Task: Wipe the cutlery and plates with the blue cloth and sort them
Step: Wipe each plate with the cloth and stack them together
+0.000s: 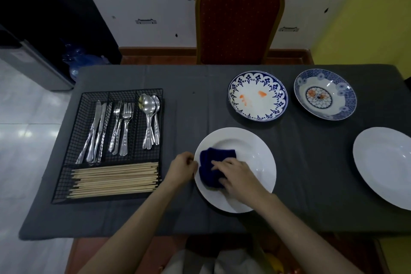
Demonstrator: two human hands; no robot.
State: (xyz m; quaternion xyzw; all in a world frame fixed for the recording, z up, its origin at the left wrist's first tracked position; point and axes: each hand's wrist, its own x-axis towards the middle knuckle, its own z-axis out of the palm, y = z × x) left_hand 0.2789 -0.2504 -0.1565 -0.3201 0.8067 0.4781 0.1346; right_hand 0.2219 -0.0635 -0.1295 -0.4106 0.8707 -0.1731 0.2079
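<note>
A white plate point(255, 151) lies on the table in front of me. My right hand point(235, 177) presses the folded blue cloth point(213, 163) into the plate's left half, fingers curled over the cloth. My left hand point(181, 168) pinches the plate's left rim. Behind it sits a blue-rimmed plate point(258, 107) with orange smears, and to its right a blue patterned bowl-plate point(325, 94). Another white plate point(384, 164) lies at the right edge.
A black wire tray point(66, 176) on the left holds knives point(95, 131), forks point(121, 127), spoons point(151, 118) and several wooden chopsticks point(115, 179). A dark grey cloth covers the table point(200, 91). A red chair point(239, 22) stands at the far side.
</note>
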